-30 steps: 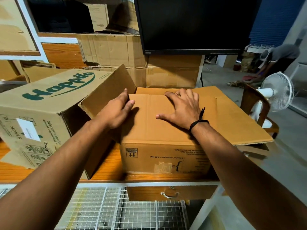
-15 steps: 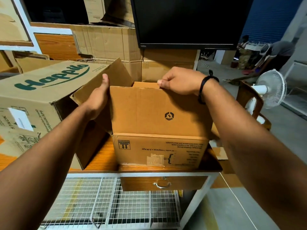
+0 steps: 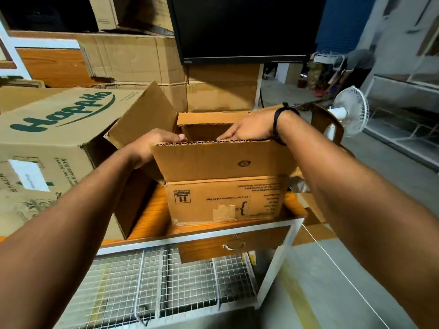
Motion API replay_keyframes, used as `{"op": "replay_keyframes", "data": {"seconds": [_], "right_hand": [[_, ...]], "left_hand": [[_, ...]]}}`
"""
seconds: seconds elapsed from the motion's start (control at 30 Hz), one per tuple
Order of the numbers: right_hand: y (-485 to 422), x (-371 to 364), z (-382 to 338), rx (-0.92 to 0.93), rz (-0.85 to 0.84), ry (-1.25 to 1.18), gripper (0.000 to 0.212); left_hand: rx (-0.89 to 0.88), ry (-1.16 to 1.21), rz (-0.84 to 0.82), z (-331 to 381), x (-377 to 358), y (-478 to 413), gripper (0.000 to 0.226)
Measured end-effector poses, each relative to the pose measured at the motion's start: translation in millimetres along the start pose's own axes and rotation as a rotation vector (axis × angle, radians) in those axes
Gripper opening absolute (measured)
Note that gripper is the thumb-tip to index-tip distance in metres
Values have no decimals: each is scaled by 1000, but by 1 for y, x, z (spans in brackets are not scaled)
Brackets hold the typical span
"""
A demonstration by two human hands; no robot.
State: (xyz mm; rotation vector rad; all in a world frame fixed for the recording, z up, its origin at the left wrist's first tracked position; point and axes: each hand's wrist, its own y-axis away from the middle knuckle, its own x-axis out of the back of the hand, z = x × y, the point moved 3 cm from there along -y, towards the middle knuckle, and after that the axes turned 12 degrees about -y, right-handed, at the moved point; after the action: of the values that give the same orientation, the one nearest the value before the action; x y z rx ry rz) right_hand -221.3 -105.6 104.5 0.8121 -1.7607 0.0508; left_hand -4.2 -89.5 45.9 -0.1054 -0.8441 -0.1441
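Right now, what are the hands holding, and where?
The front flap of the open cardboard box, at its top edge: left hand grips its left corner, right hand rests straight fingers behind the edge.

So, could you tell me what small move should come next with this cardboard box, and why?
Probably fold the near flap outward and down toward you. It stands upright with both hands at its top edge, the left hand by the left corner, the right hand laid flat along it, and it hides the inside of the cardboard box.
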Motion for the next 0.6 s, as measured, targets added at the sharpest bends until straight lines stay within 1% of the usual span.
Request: {"op": "replay_keyframes", "data": {"seconds": [0.07, 0.13, 0.23, 0.3, 0.37, 0.43, 0.6], "right_hand": [[10, -16, -1, -14, -24, 46, 49], [20, -36, 0, -24, -41, 56, 56], [28, -75, 11, -54, -70, 20, 66], [25, -103, 22, -70, -64, 95, 71], [16, -130, 32, -60, -4, 187, 76], [9, -149, 38, -41, 102, 237, 79], [3, -179, 46, -32, 350, 335, 82]], "left_hand": [[38, -76, -68, -2, -5, -4, 37], [63, -230, -100, -5, -15, -6, 43], [74, -593, -103, -13, -26, -2, 54], [53, -804, -137, -18, -29, -1, 68], [12, -952, -175, -19, -33, -1, 80], [-12, -1057, -191, -17, -35, 1, 86], [-5, -1168, -213, -24, -39, -6, 92]]}}
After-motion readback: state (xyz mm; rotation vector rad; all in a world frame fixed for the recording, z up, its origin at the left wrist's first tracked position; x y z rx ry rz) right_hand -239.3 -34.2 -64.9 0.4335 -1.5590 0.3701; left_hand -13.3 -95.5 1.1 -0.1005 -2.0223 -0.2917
